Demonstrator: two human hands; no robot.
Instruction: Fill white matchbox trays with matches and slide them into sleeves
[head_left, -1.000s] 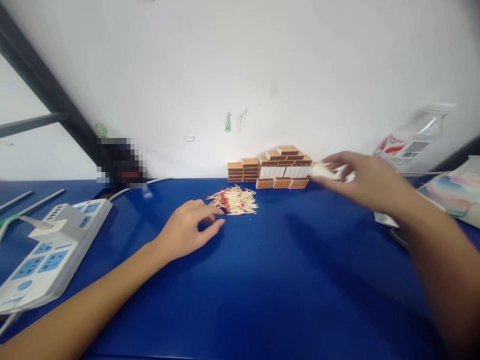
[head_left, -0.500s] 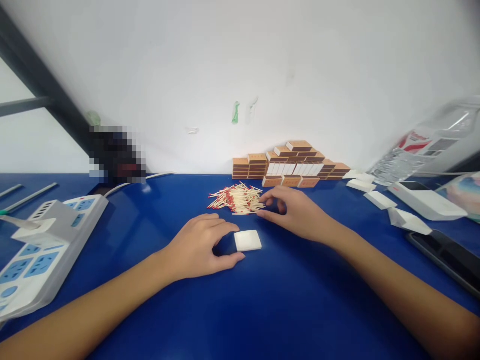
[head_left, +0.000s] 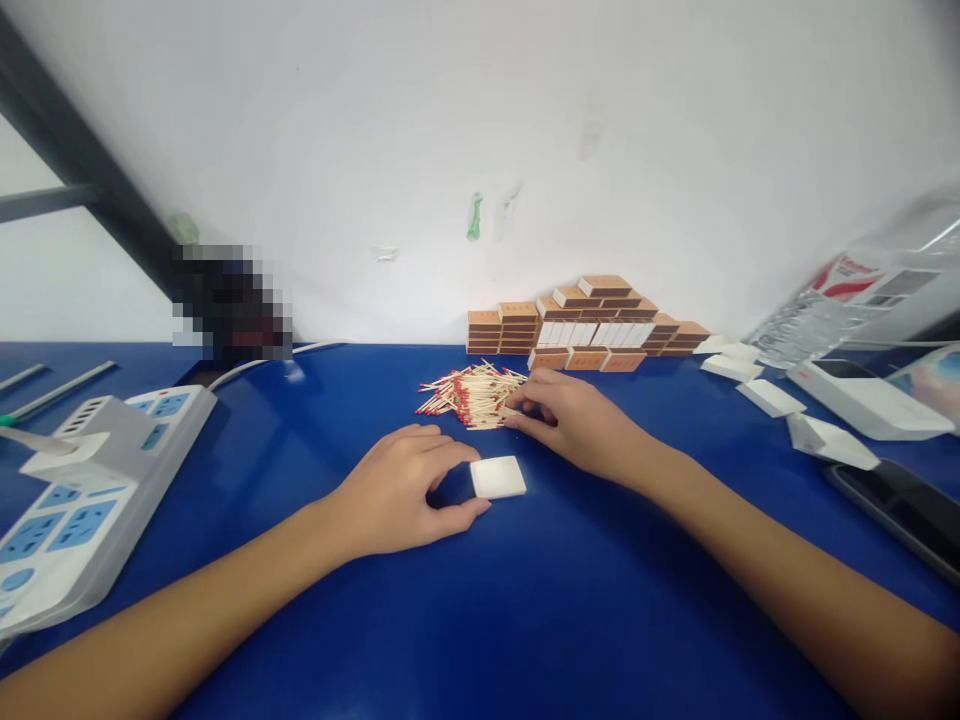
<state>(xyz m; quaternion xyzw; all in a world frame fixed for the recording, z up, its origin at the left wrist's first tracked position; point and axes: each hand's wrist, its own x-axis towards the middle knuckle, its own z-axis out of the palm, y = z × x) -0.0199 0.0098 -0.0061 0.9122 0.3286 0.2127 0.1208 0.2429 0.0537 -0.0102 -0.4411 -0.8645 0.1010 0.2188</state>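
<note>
In the head view, my left hand (head_left: 401, 490) rests on the blue table, thumb and forefinger curved around the left end of a small white matchbox tray (head_left: 500, 477). Just beyond it lies a loose pile of matches (head_left: 480, 395), pale sticks with red heads pointing various ways. From the right, my right hand (head_left: 566, 415) reaches into the pile's near right edge. Its thumb and fingertips close on some matches there; how many is hidden by the fingers.
Behind the pile, matchboxes (head_left: 592, 305) stand stacked against the white wall. Several white trays (head_left: 772, 397), a white device (head_left: 870, 398), a black phone (head_left: 907, 510) and a clear plastic bottle (head_left: 825, 300) lie at right. A power strip (head_left: 112, 500) occupies the left side.
My right hand has shifted slightly left, deeper into the matches, and its thumb and fingers have drawn closer together. My left hand stays at the tray. The view has tilted a little.
</note>
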